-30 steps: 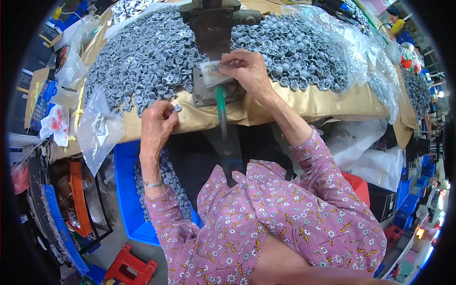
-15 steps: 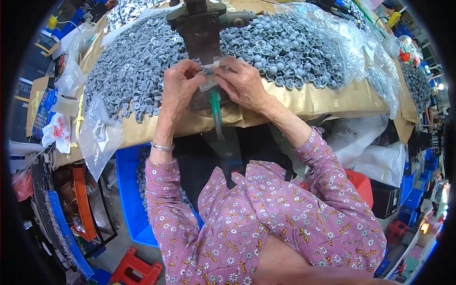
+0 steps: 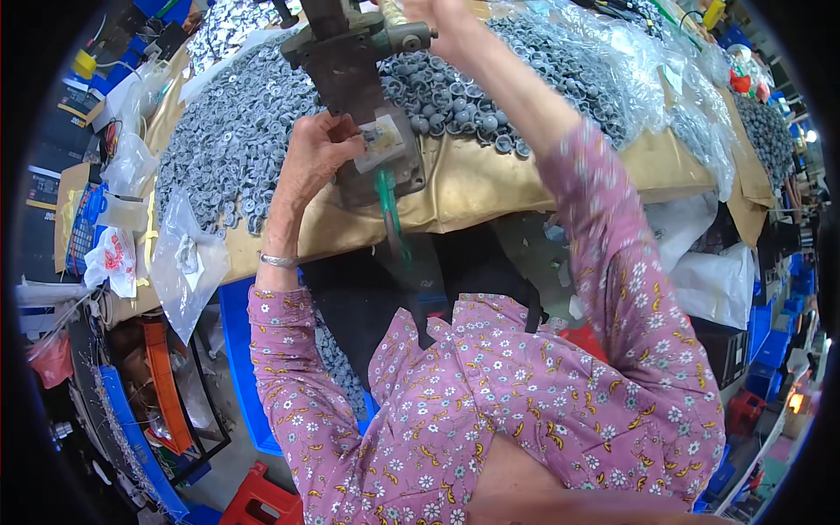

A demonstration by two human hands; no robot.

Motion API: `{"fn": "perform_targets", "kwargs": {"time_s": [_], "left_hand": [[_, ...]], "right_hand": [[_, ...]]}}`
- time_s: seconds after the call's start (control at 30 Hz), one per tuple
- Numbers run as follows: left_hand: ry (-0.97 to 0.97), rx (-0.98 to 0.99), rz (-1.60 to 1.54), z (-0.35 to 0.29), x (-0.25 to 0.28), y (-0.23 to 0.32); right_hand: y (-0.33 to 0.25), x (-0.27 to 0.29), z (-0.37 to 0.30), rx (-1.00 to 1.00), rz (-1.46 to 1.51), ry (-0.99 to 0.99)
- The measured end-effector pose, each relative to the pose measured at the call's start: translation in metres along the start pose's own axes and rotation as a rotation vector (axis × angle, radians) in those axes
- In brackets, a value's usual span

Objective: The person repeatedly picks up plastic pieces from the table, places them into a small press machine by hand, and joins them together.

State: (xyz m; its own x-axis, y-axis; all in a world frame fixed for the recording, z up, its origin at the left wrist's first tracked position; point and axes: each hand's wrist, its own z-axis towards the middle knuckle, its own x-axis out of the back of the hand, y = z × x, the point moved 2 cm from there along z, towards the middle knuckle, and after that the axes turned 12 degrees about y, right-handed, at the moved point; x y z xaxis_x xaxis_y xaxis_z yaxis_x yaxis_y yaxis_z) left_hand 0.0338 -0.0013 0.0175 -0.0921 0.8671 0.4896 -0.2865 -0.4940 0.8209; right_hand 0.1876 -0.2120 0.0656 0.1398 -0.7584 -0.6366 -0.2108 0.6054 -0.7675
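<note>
Head view: the left hand (image 3: 319, 156) is at the left edge of a pale, flat plate (image 3: 391, 145), its thumb and fingers curled toward one another. Whether this grip pinches a small part or only touches the plate I cannot tell, as the fingers hide the spot. The plate lies on the base of a dark metal press (image 3: 348, 83), below the column, with a green handle (image 3: 388, 201) jutting out toward the person. The right hand (image 3: 444, 24) is raised beside the top of the press, cut off by the upper edge; how its grip is set cannot be told.

Heaps of grey disc-like pieces (image 3: 232, 131) and grey cup-shaped pieces (image 3: 459, 109) spread behind the press on the desk (image 3: 499, 179), covered in gold-coloured cloth. The grey pieces look light, stiff and smooth, so they may slip or roll; pinching one lightly by its rim seems best. The plate looks thin and rigid, easiest to steady by its outer edges. The press looks heavy and solid.
</note>
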Motion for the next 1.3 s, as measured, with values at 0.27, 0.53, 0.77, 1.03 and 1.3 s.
{"fn": "perform_targets", "kwargs": {"time_s": [0.27, 0.53, 0.77, 1.03, 1.3], "left_hand": [[-0.003, 0.07, -0.047, -0.004, 0.001, -0.015], [-0.013, 0.036, -0.077, -0.001, 0.0, -0.008], [0.138, -0.041, 0.003, -0.027, 0.017, -0.014], [0.297, 0.321, 0.265, -0.169, 0.115, -0.041], [0.482, 0.303, 0.318, -0.161, 0.088, -0.035]], "right_hand": [[-0.064, -0.131, -0.111, 0.744, -0.2, -0.054], [-0.084, -0.124, -0.108, 1.093, -0.411, -0.232], [-0.028, 0.002, -0.107, 0.847, -1.476, 0.218], [0.037, 0.108, -0.193, 0.858, -1.847, 0.248], [0.044, 0.103, -0.188, 0.897, -1.753, 0.23]]}}
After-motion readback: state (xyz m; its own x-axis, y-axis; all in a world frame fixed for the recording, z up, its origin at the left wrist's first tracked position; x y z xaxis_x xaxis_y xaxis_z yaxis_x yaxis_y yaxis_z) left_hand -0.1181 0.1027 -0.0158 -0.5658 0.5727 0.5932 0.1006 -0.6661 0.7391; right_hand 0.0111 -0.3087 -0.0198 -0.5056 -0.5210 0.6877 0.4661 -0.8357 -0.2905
